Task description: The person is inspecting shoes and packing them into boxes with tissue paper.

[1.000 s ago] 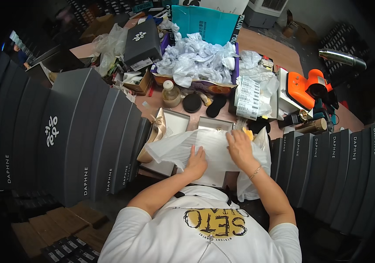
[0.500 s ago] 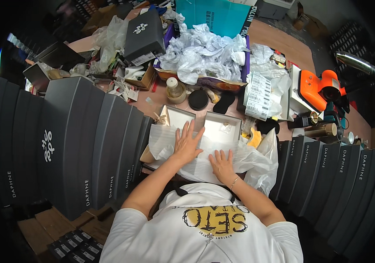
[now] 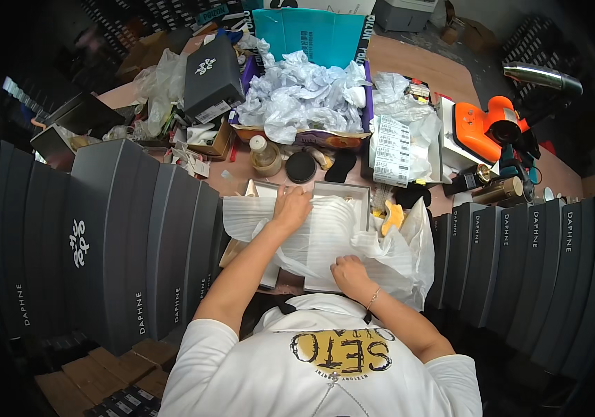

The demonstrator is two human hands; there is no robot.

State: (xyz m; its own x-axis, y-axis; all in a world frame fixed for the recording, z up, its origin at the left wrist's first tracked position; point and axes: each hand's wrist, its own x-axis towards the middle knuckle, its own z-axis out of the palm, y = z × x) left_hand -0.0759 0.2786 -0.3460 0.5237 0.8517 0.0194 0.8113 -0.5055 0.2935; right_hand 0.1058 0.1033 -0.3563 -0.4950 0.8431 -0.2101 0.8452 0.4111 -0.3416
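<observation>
Open grey box [image 3: 343,191], table centre: white wrapping paper [image 3: 325,236] lies inside and spills over its near edge. Left hand [image 3: 290,206] and right hand [image 3: 349,272] press flat on the paper, well apart, gripping nothing. Risk: thin paper likely tears or bunches under uneven pressing.

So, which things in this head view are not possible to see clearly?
- Contents of the open box: head view, covered by the white wrapping paper and the left hand.
- Near edge of the box: hidden under the paper and the right hand.
- Yellow object beside the box: partly wrapped, kind unclear.
- Small items behind the crumpled paper pile: too small, bent by the fisheye.
- Floor at the rim: dark.
</observation>
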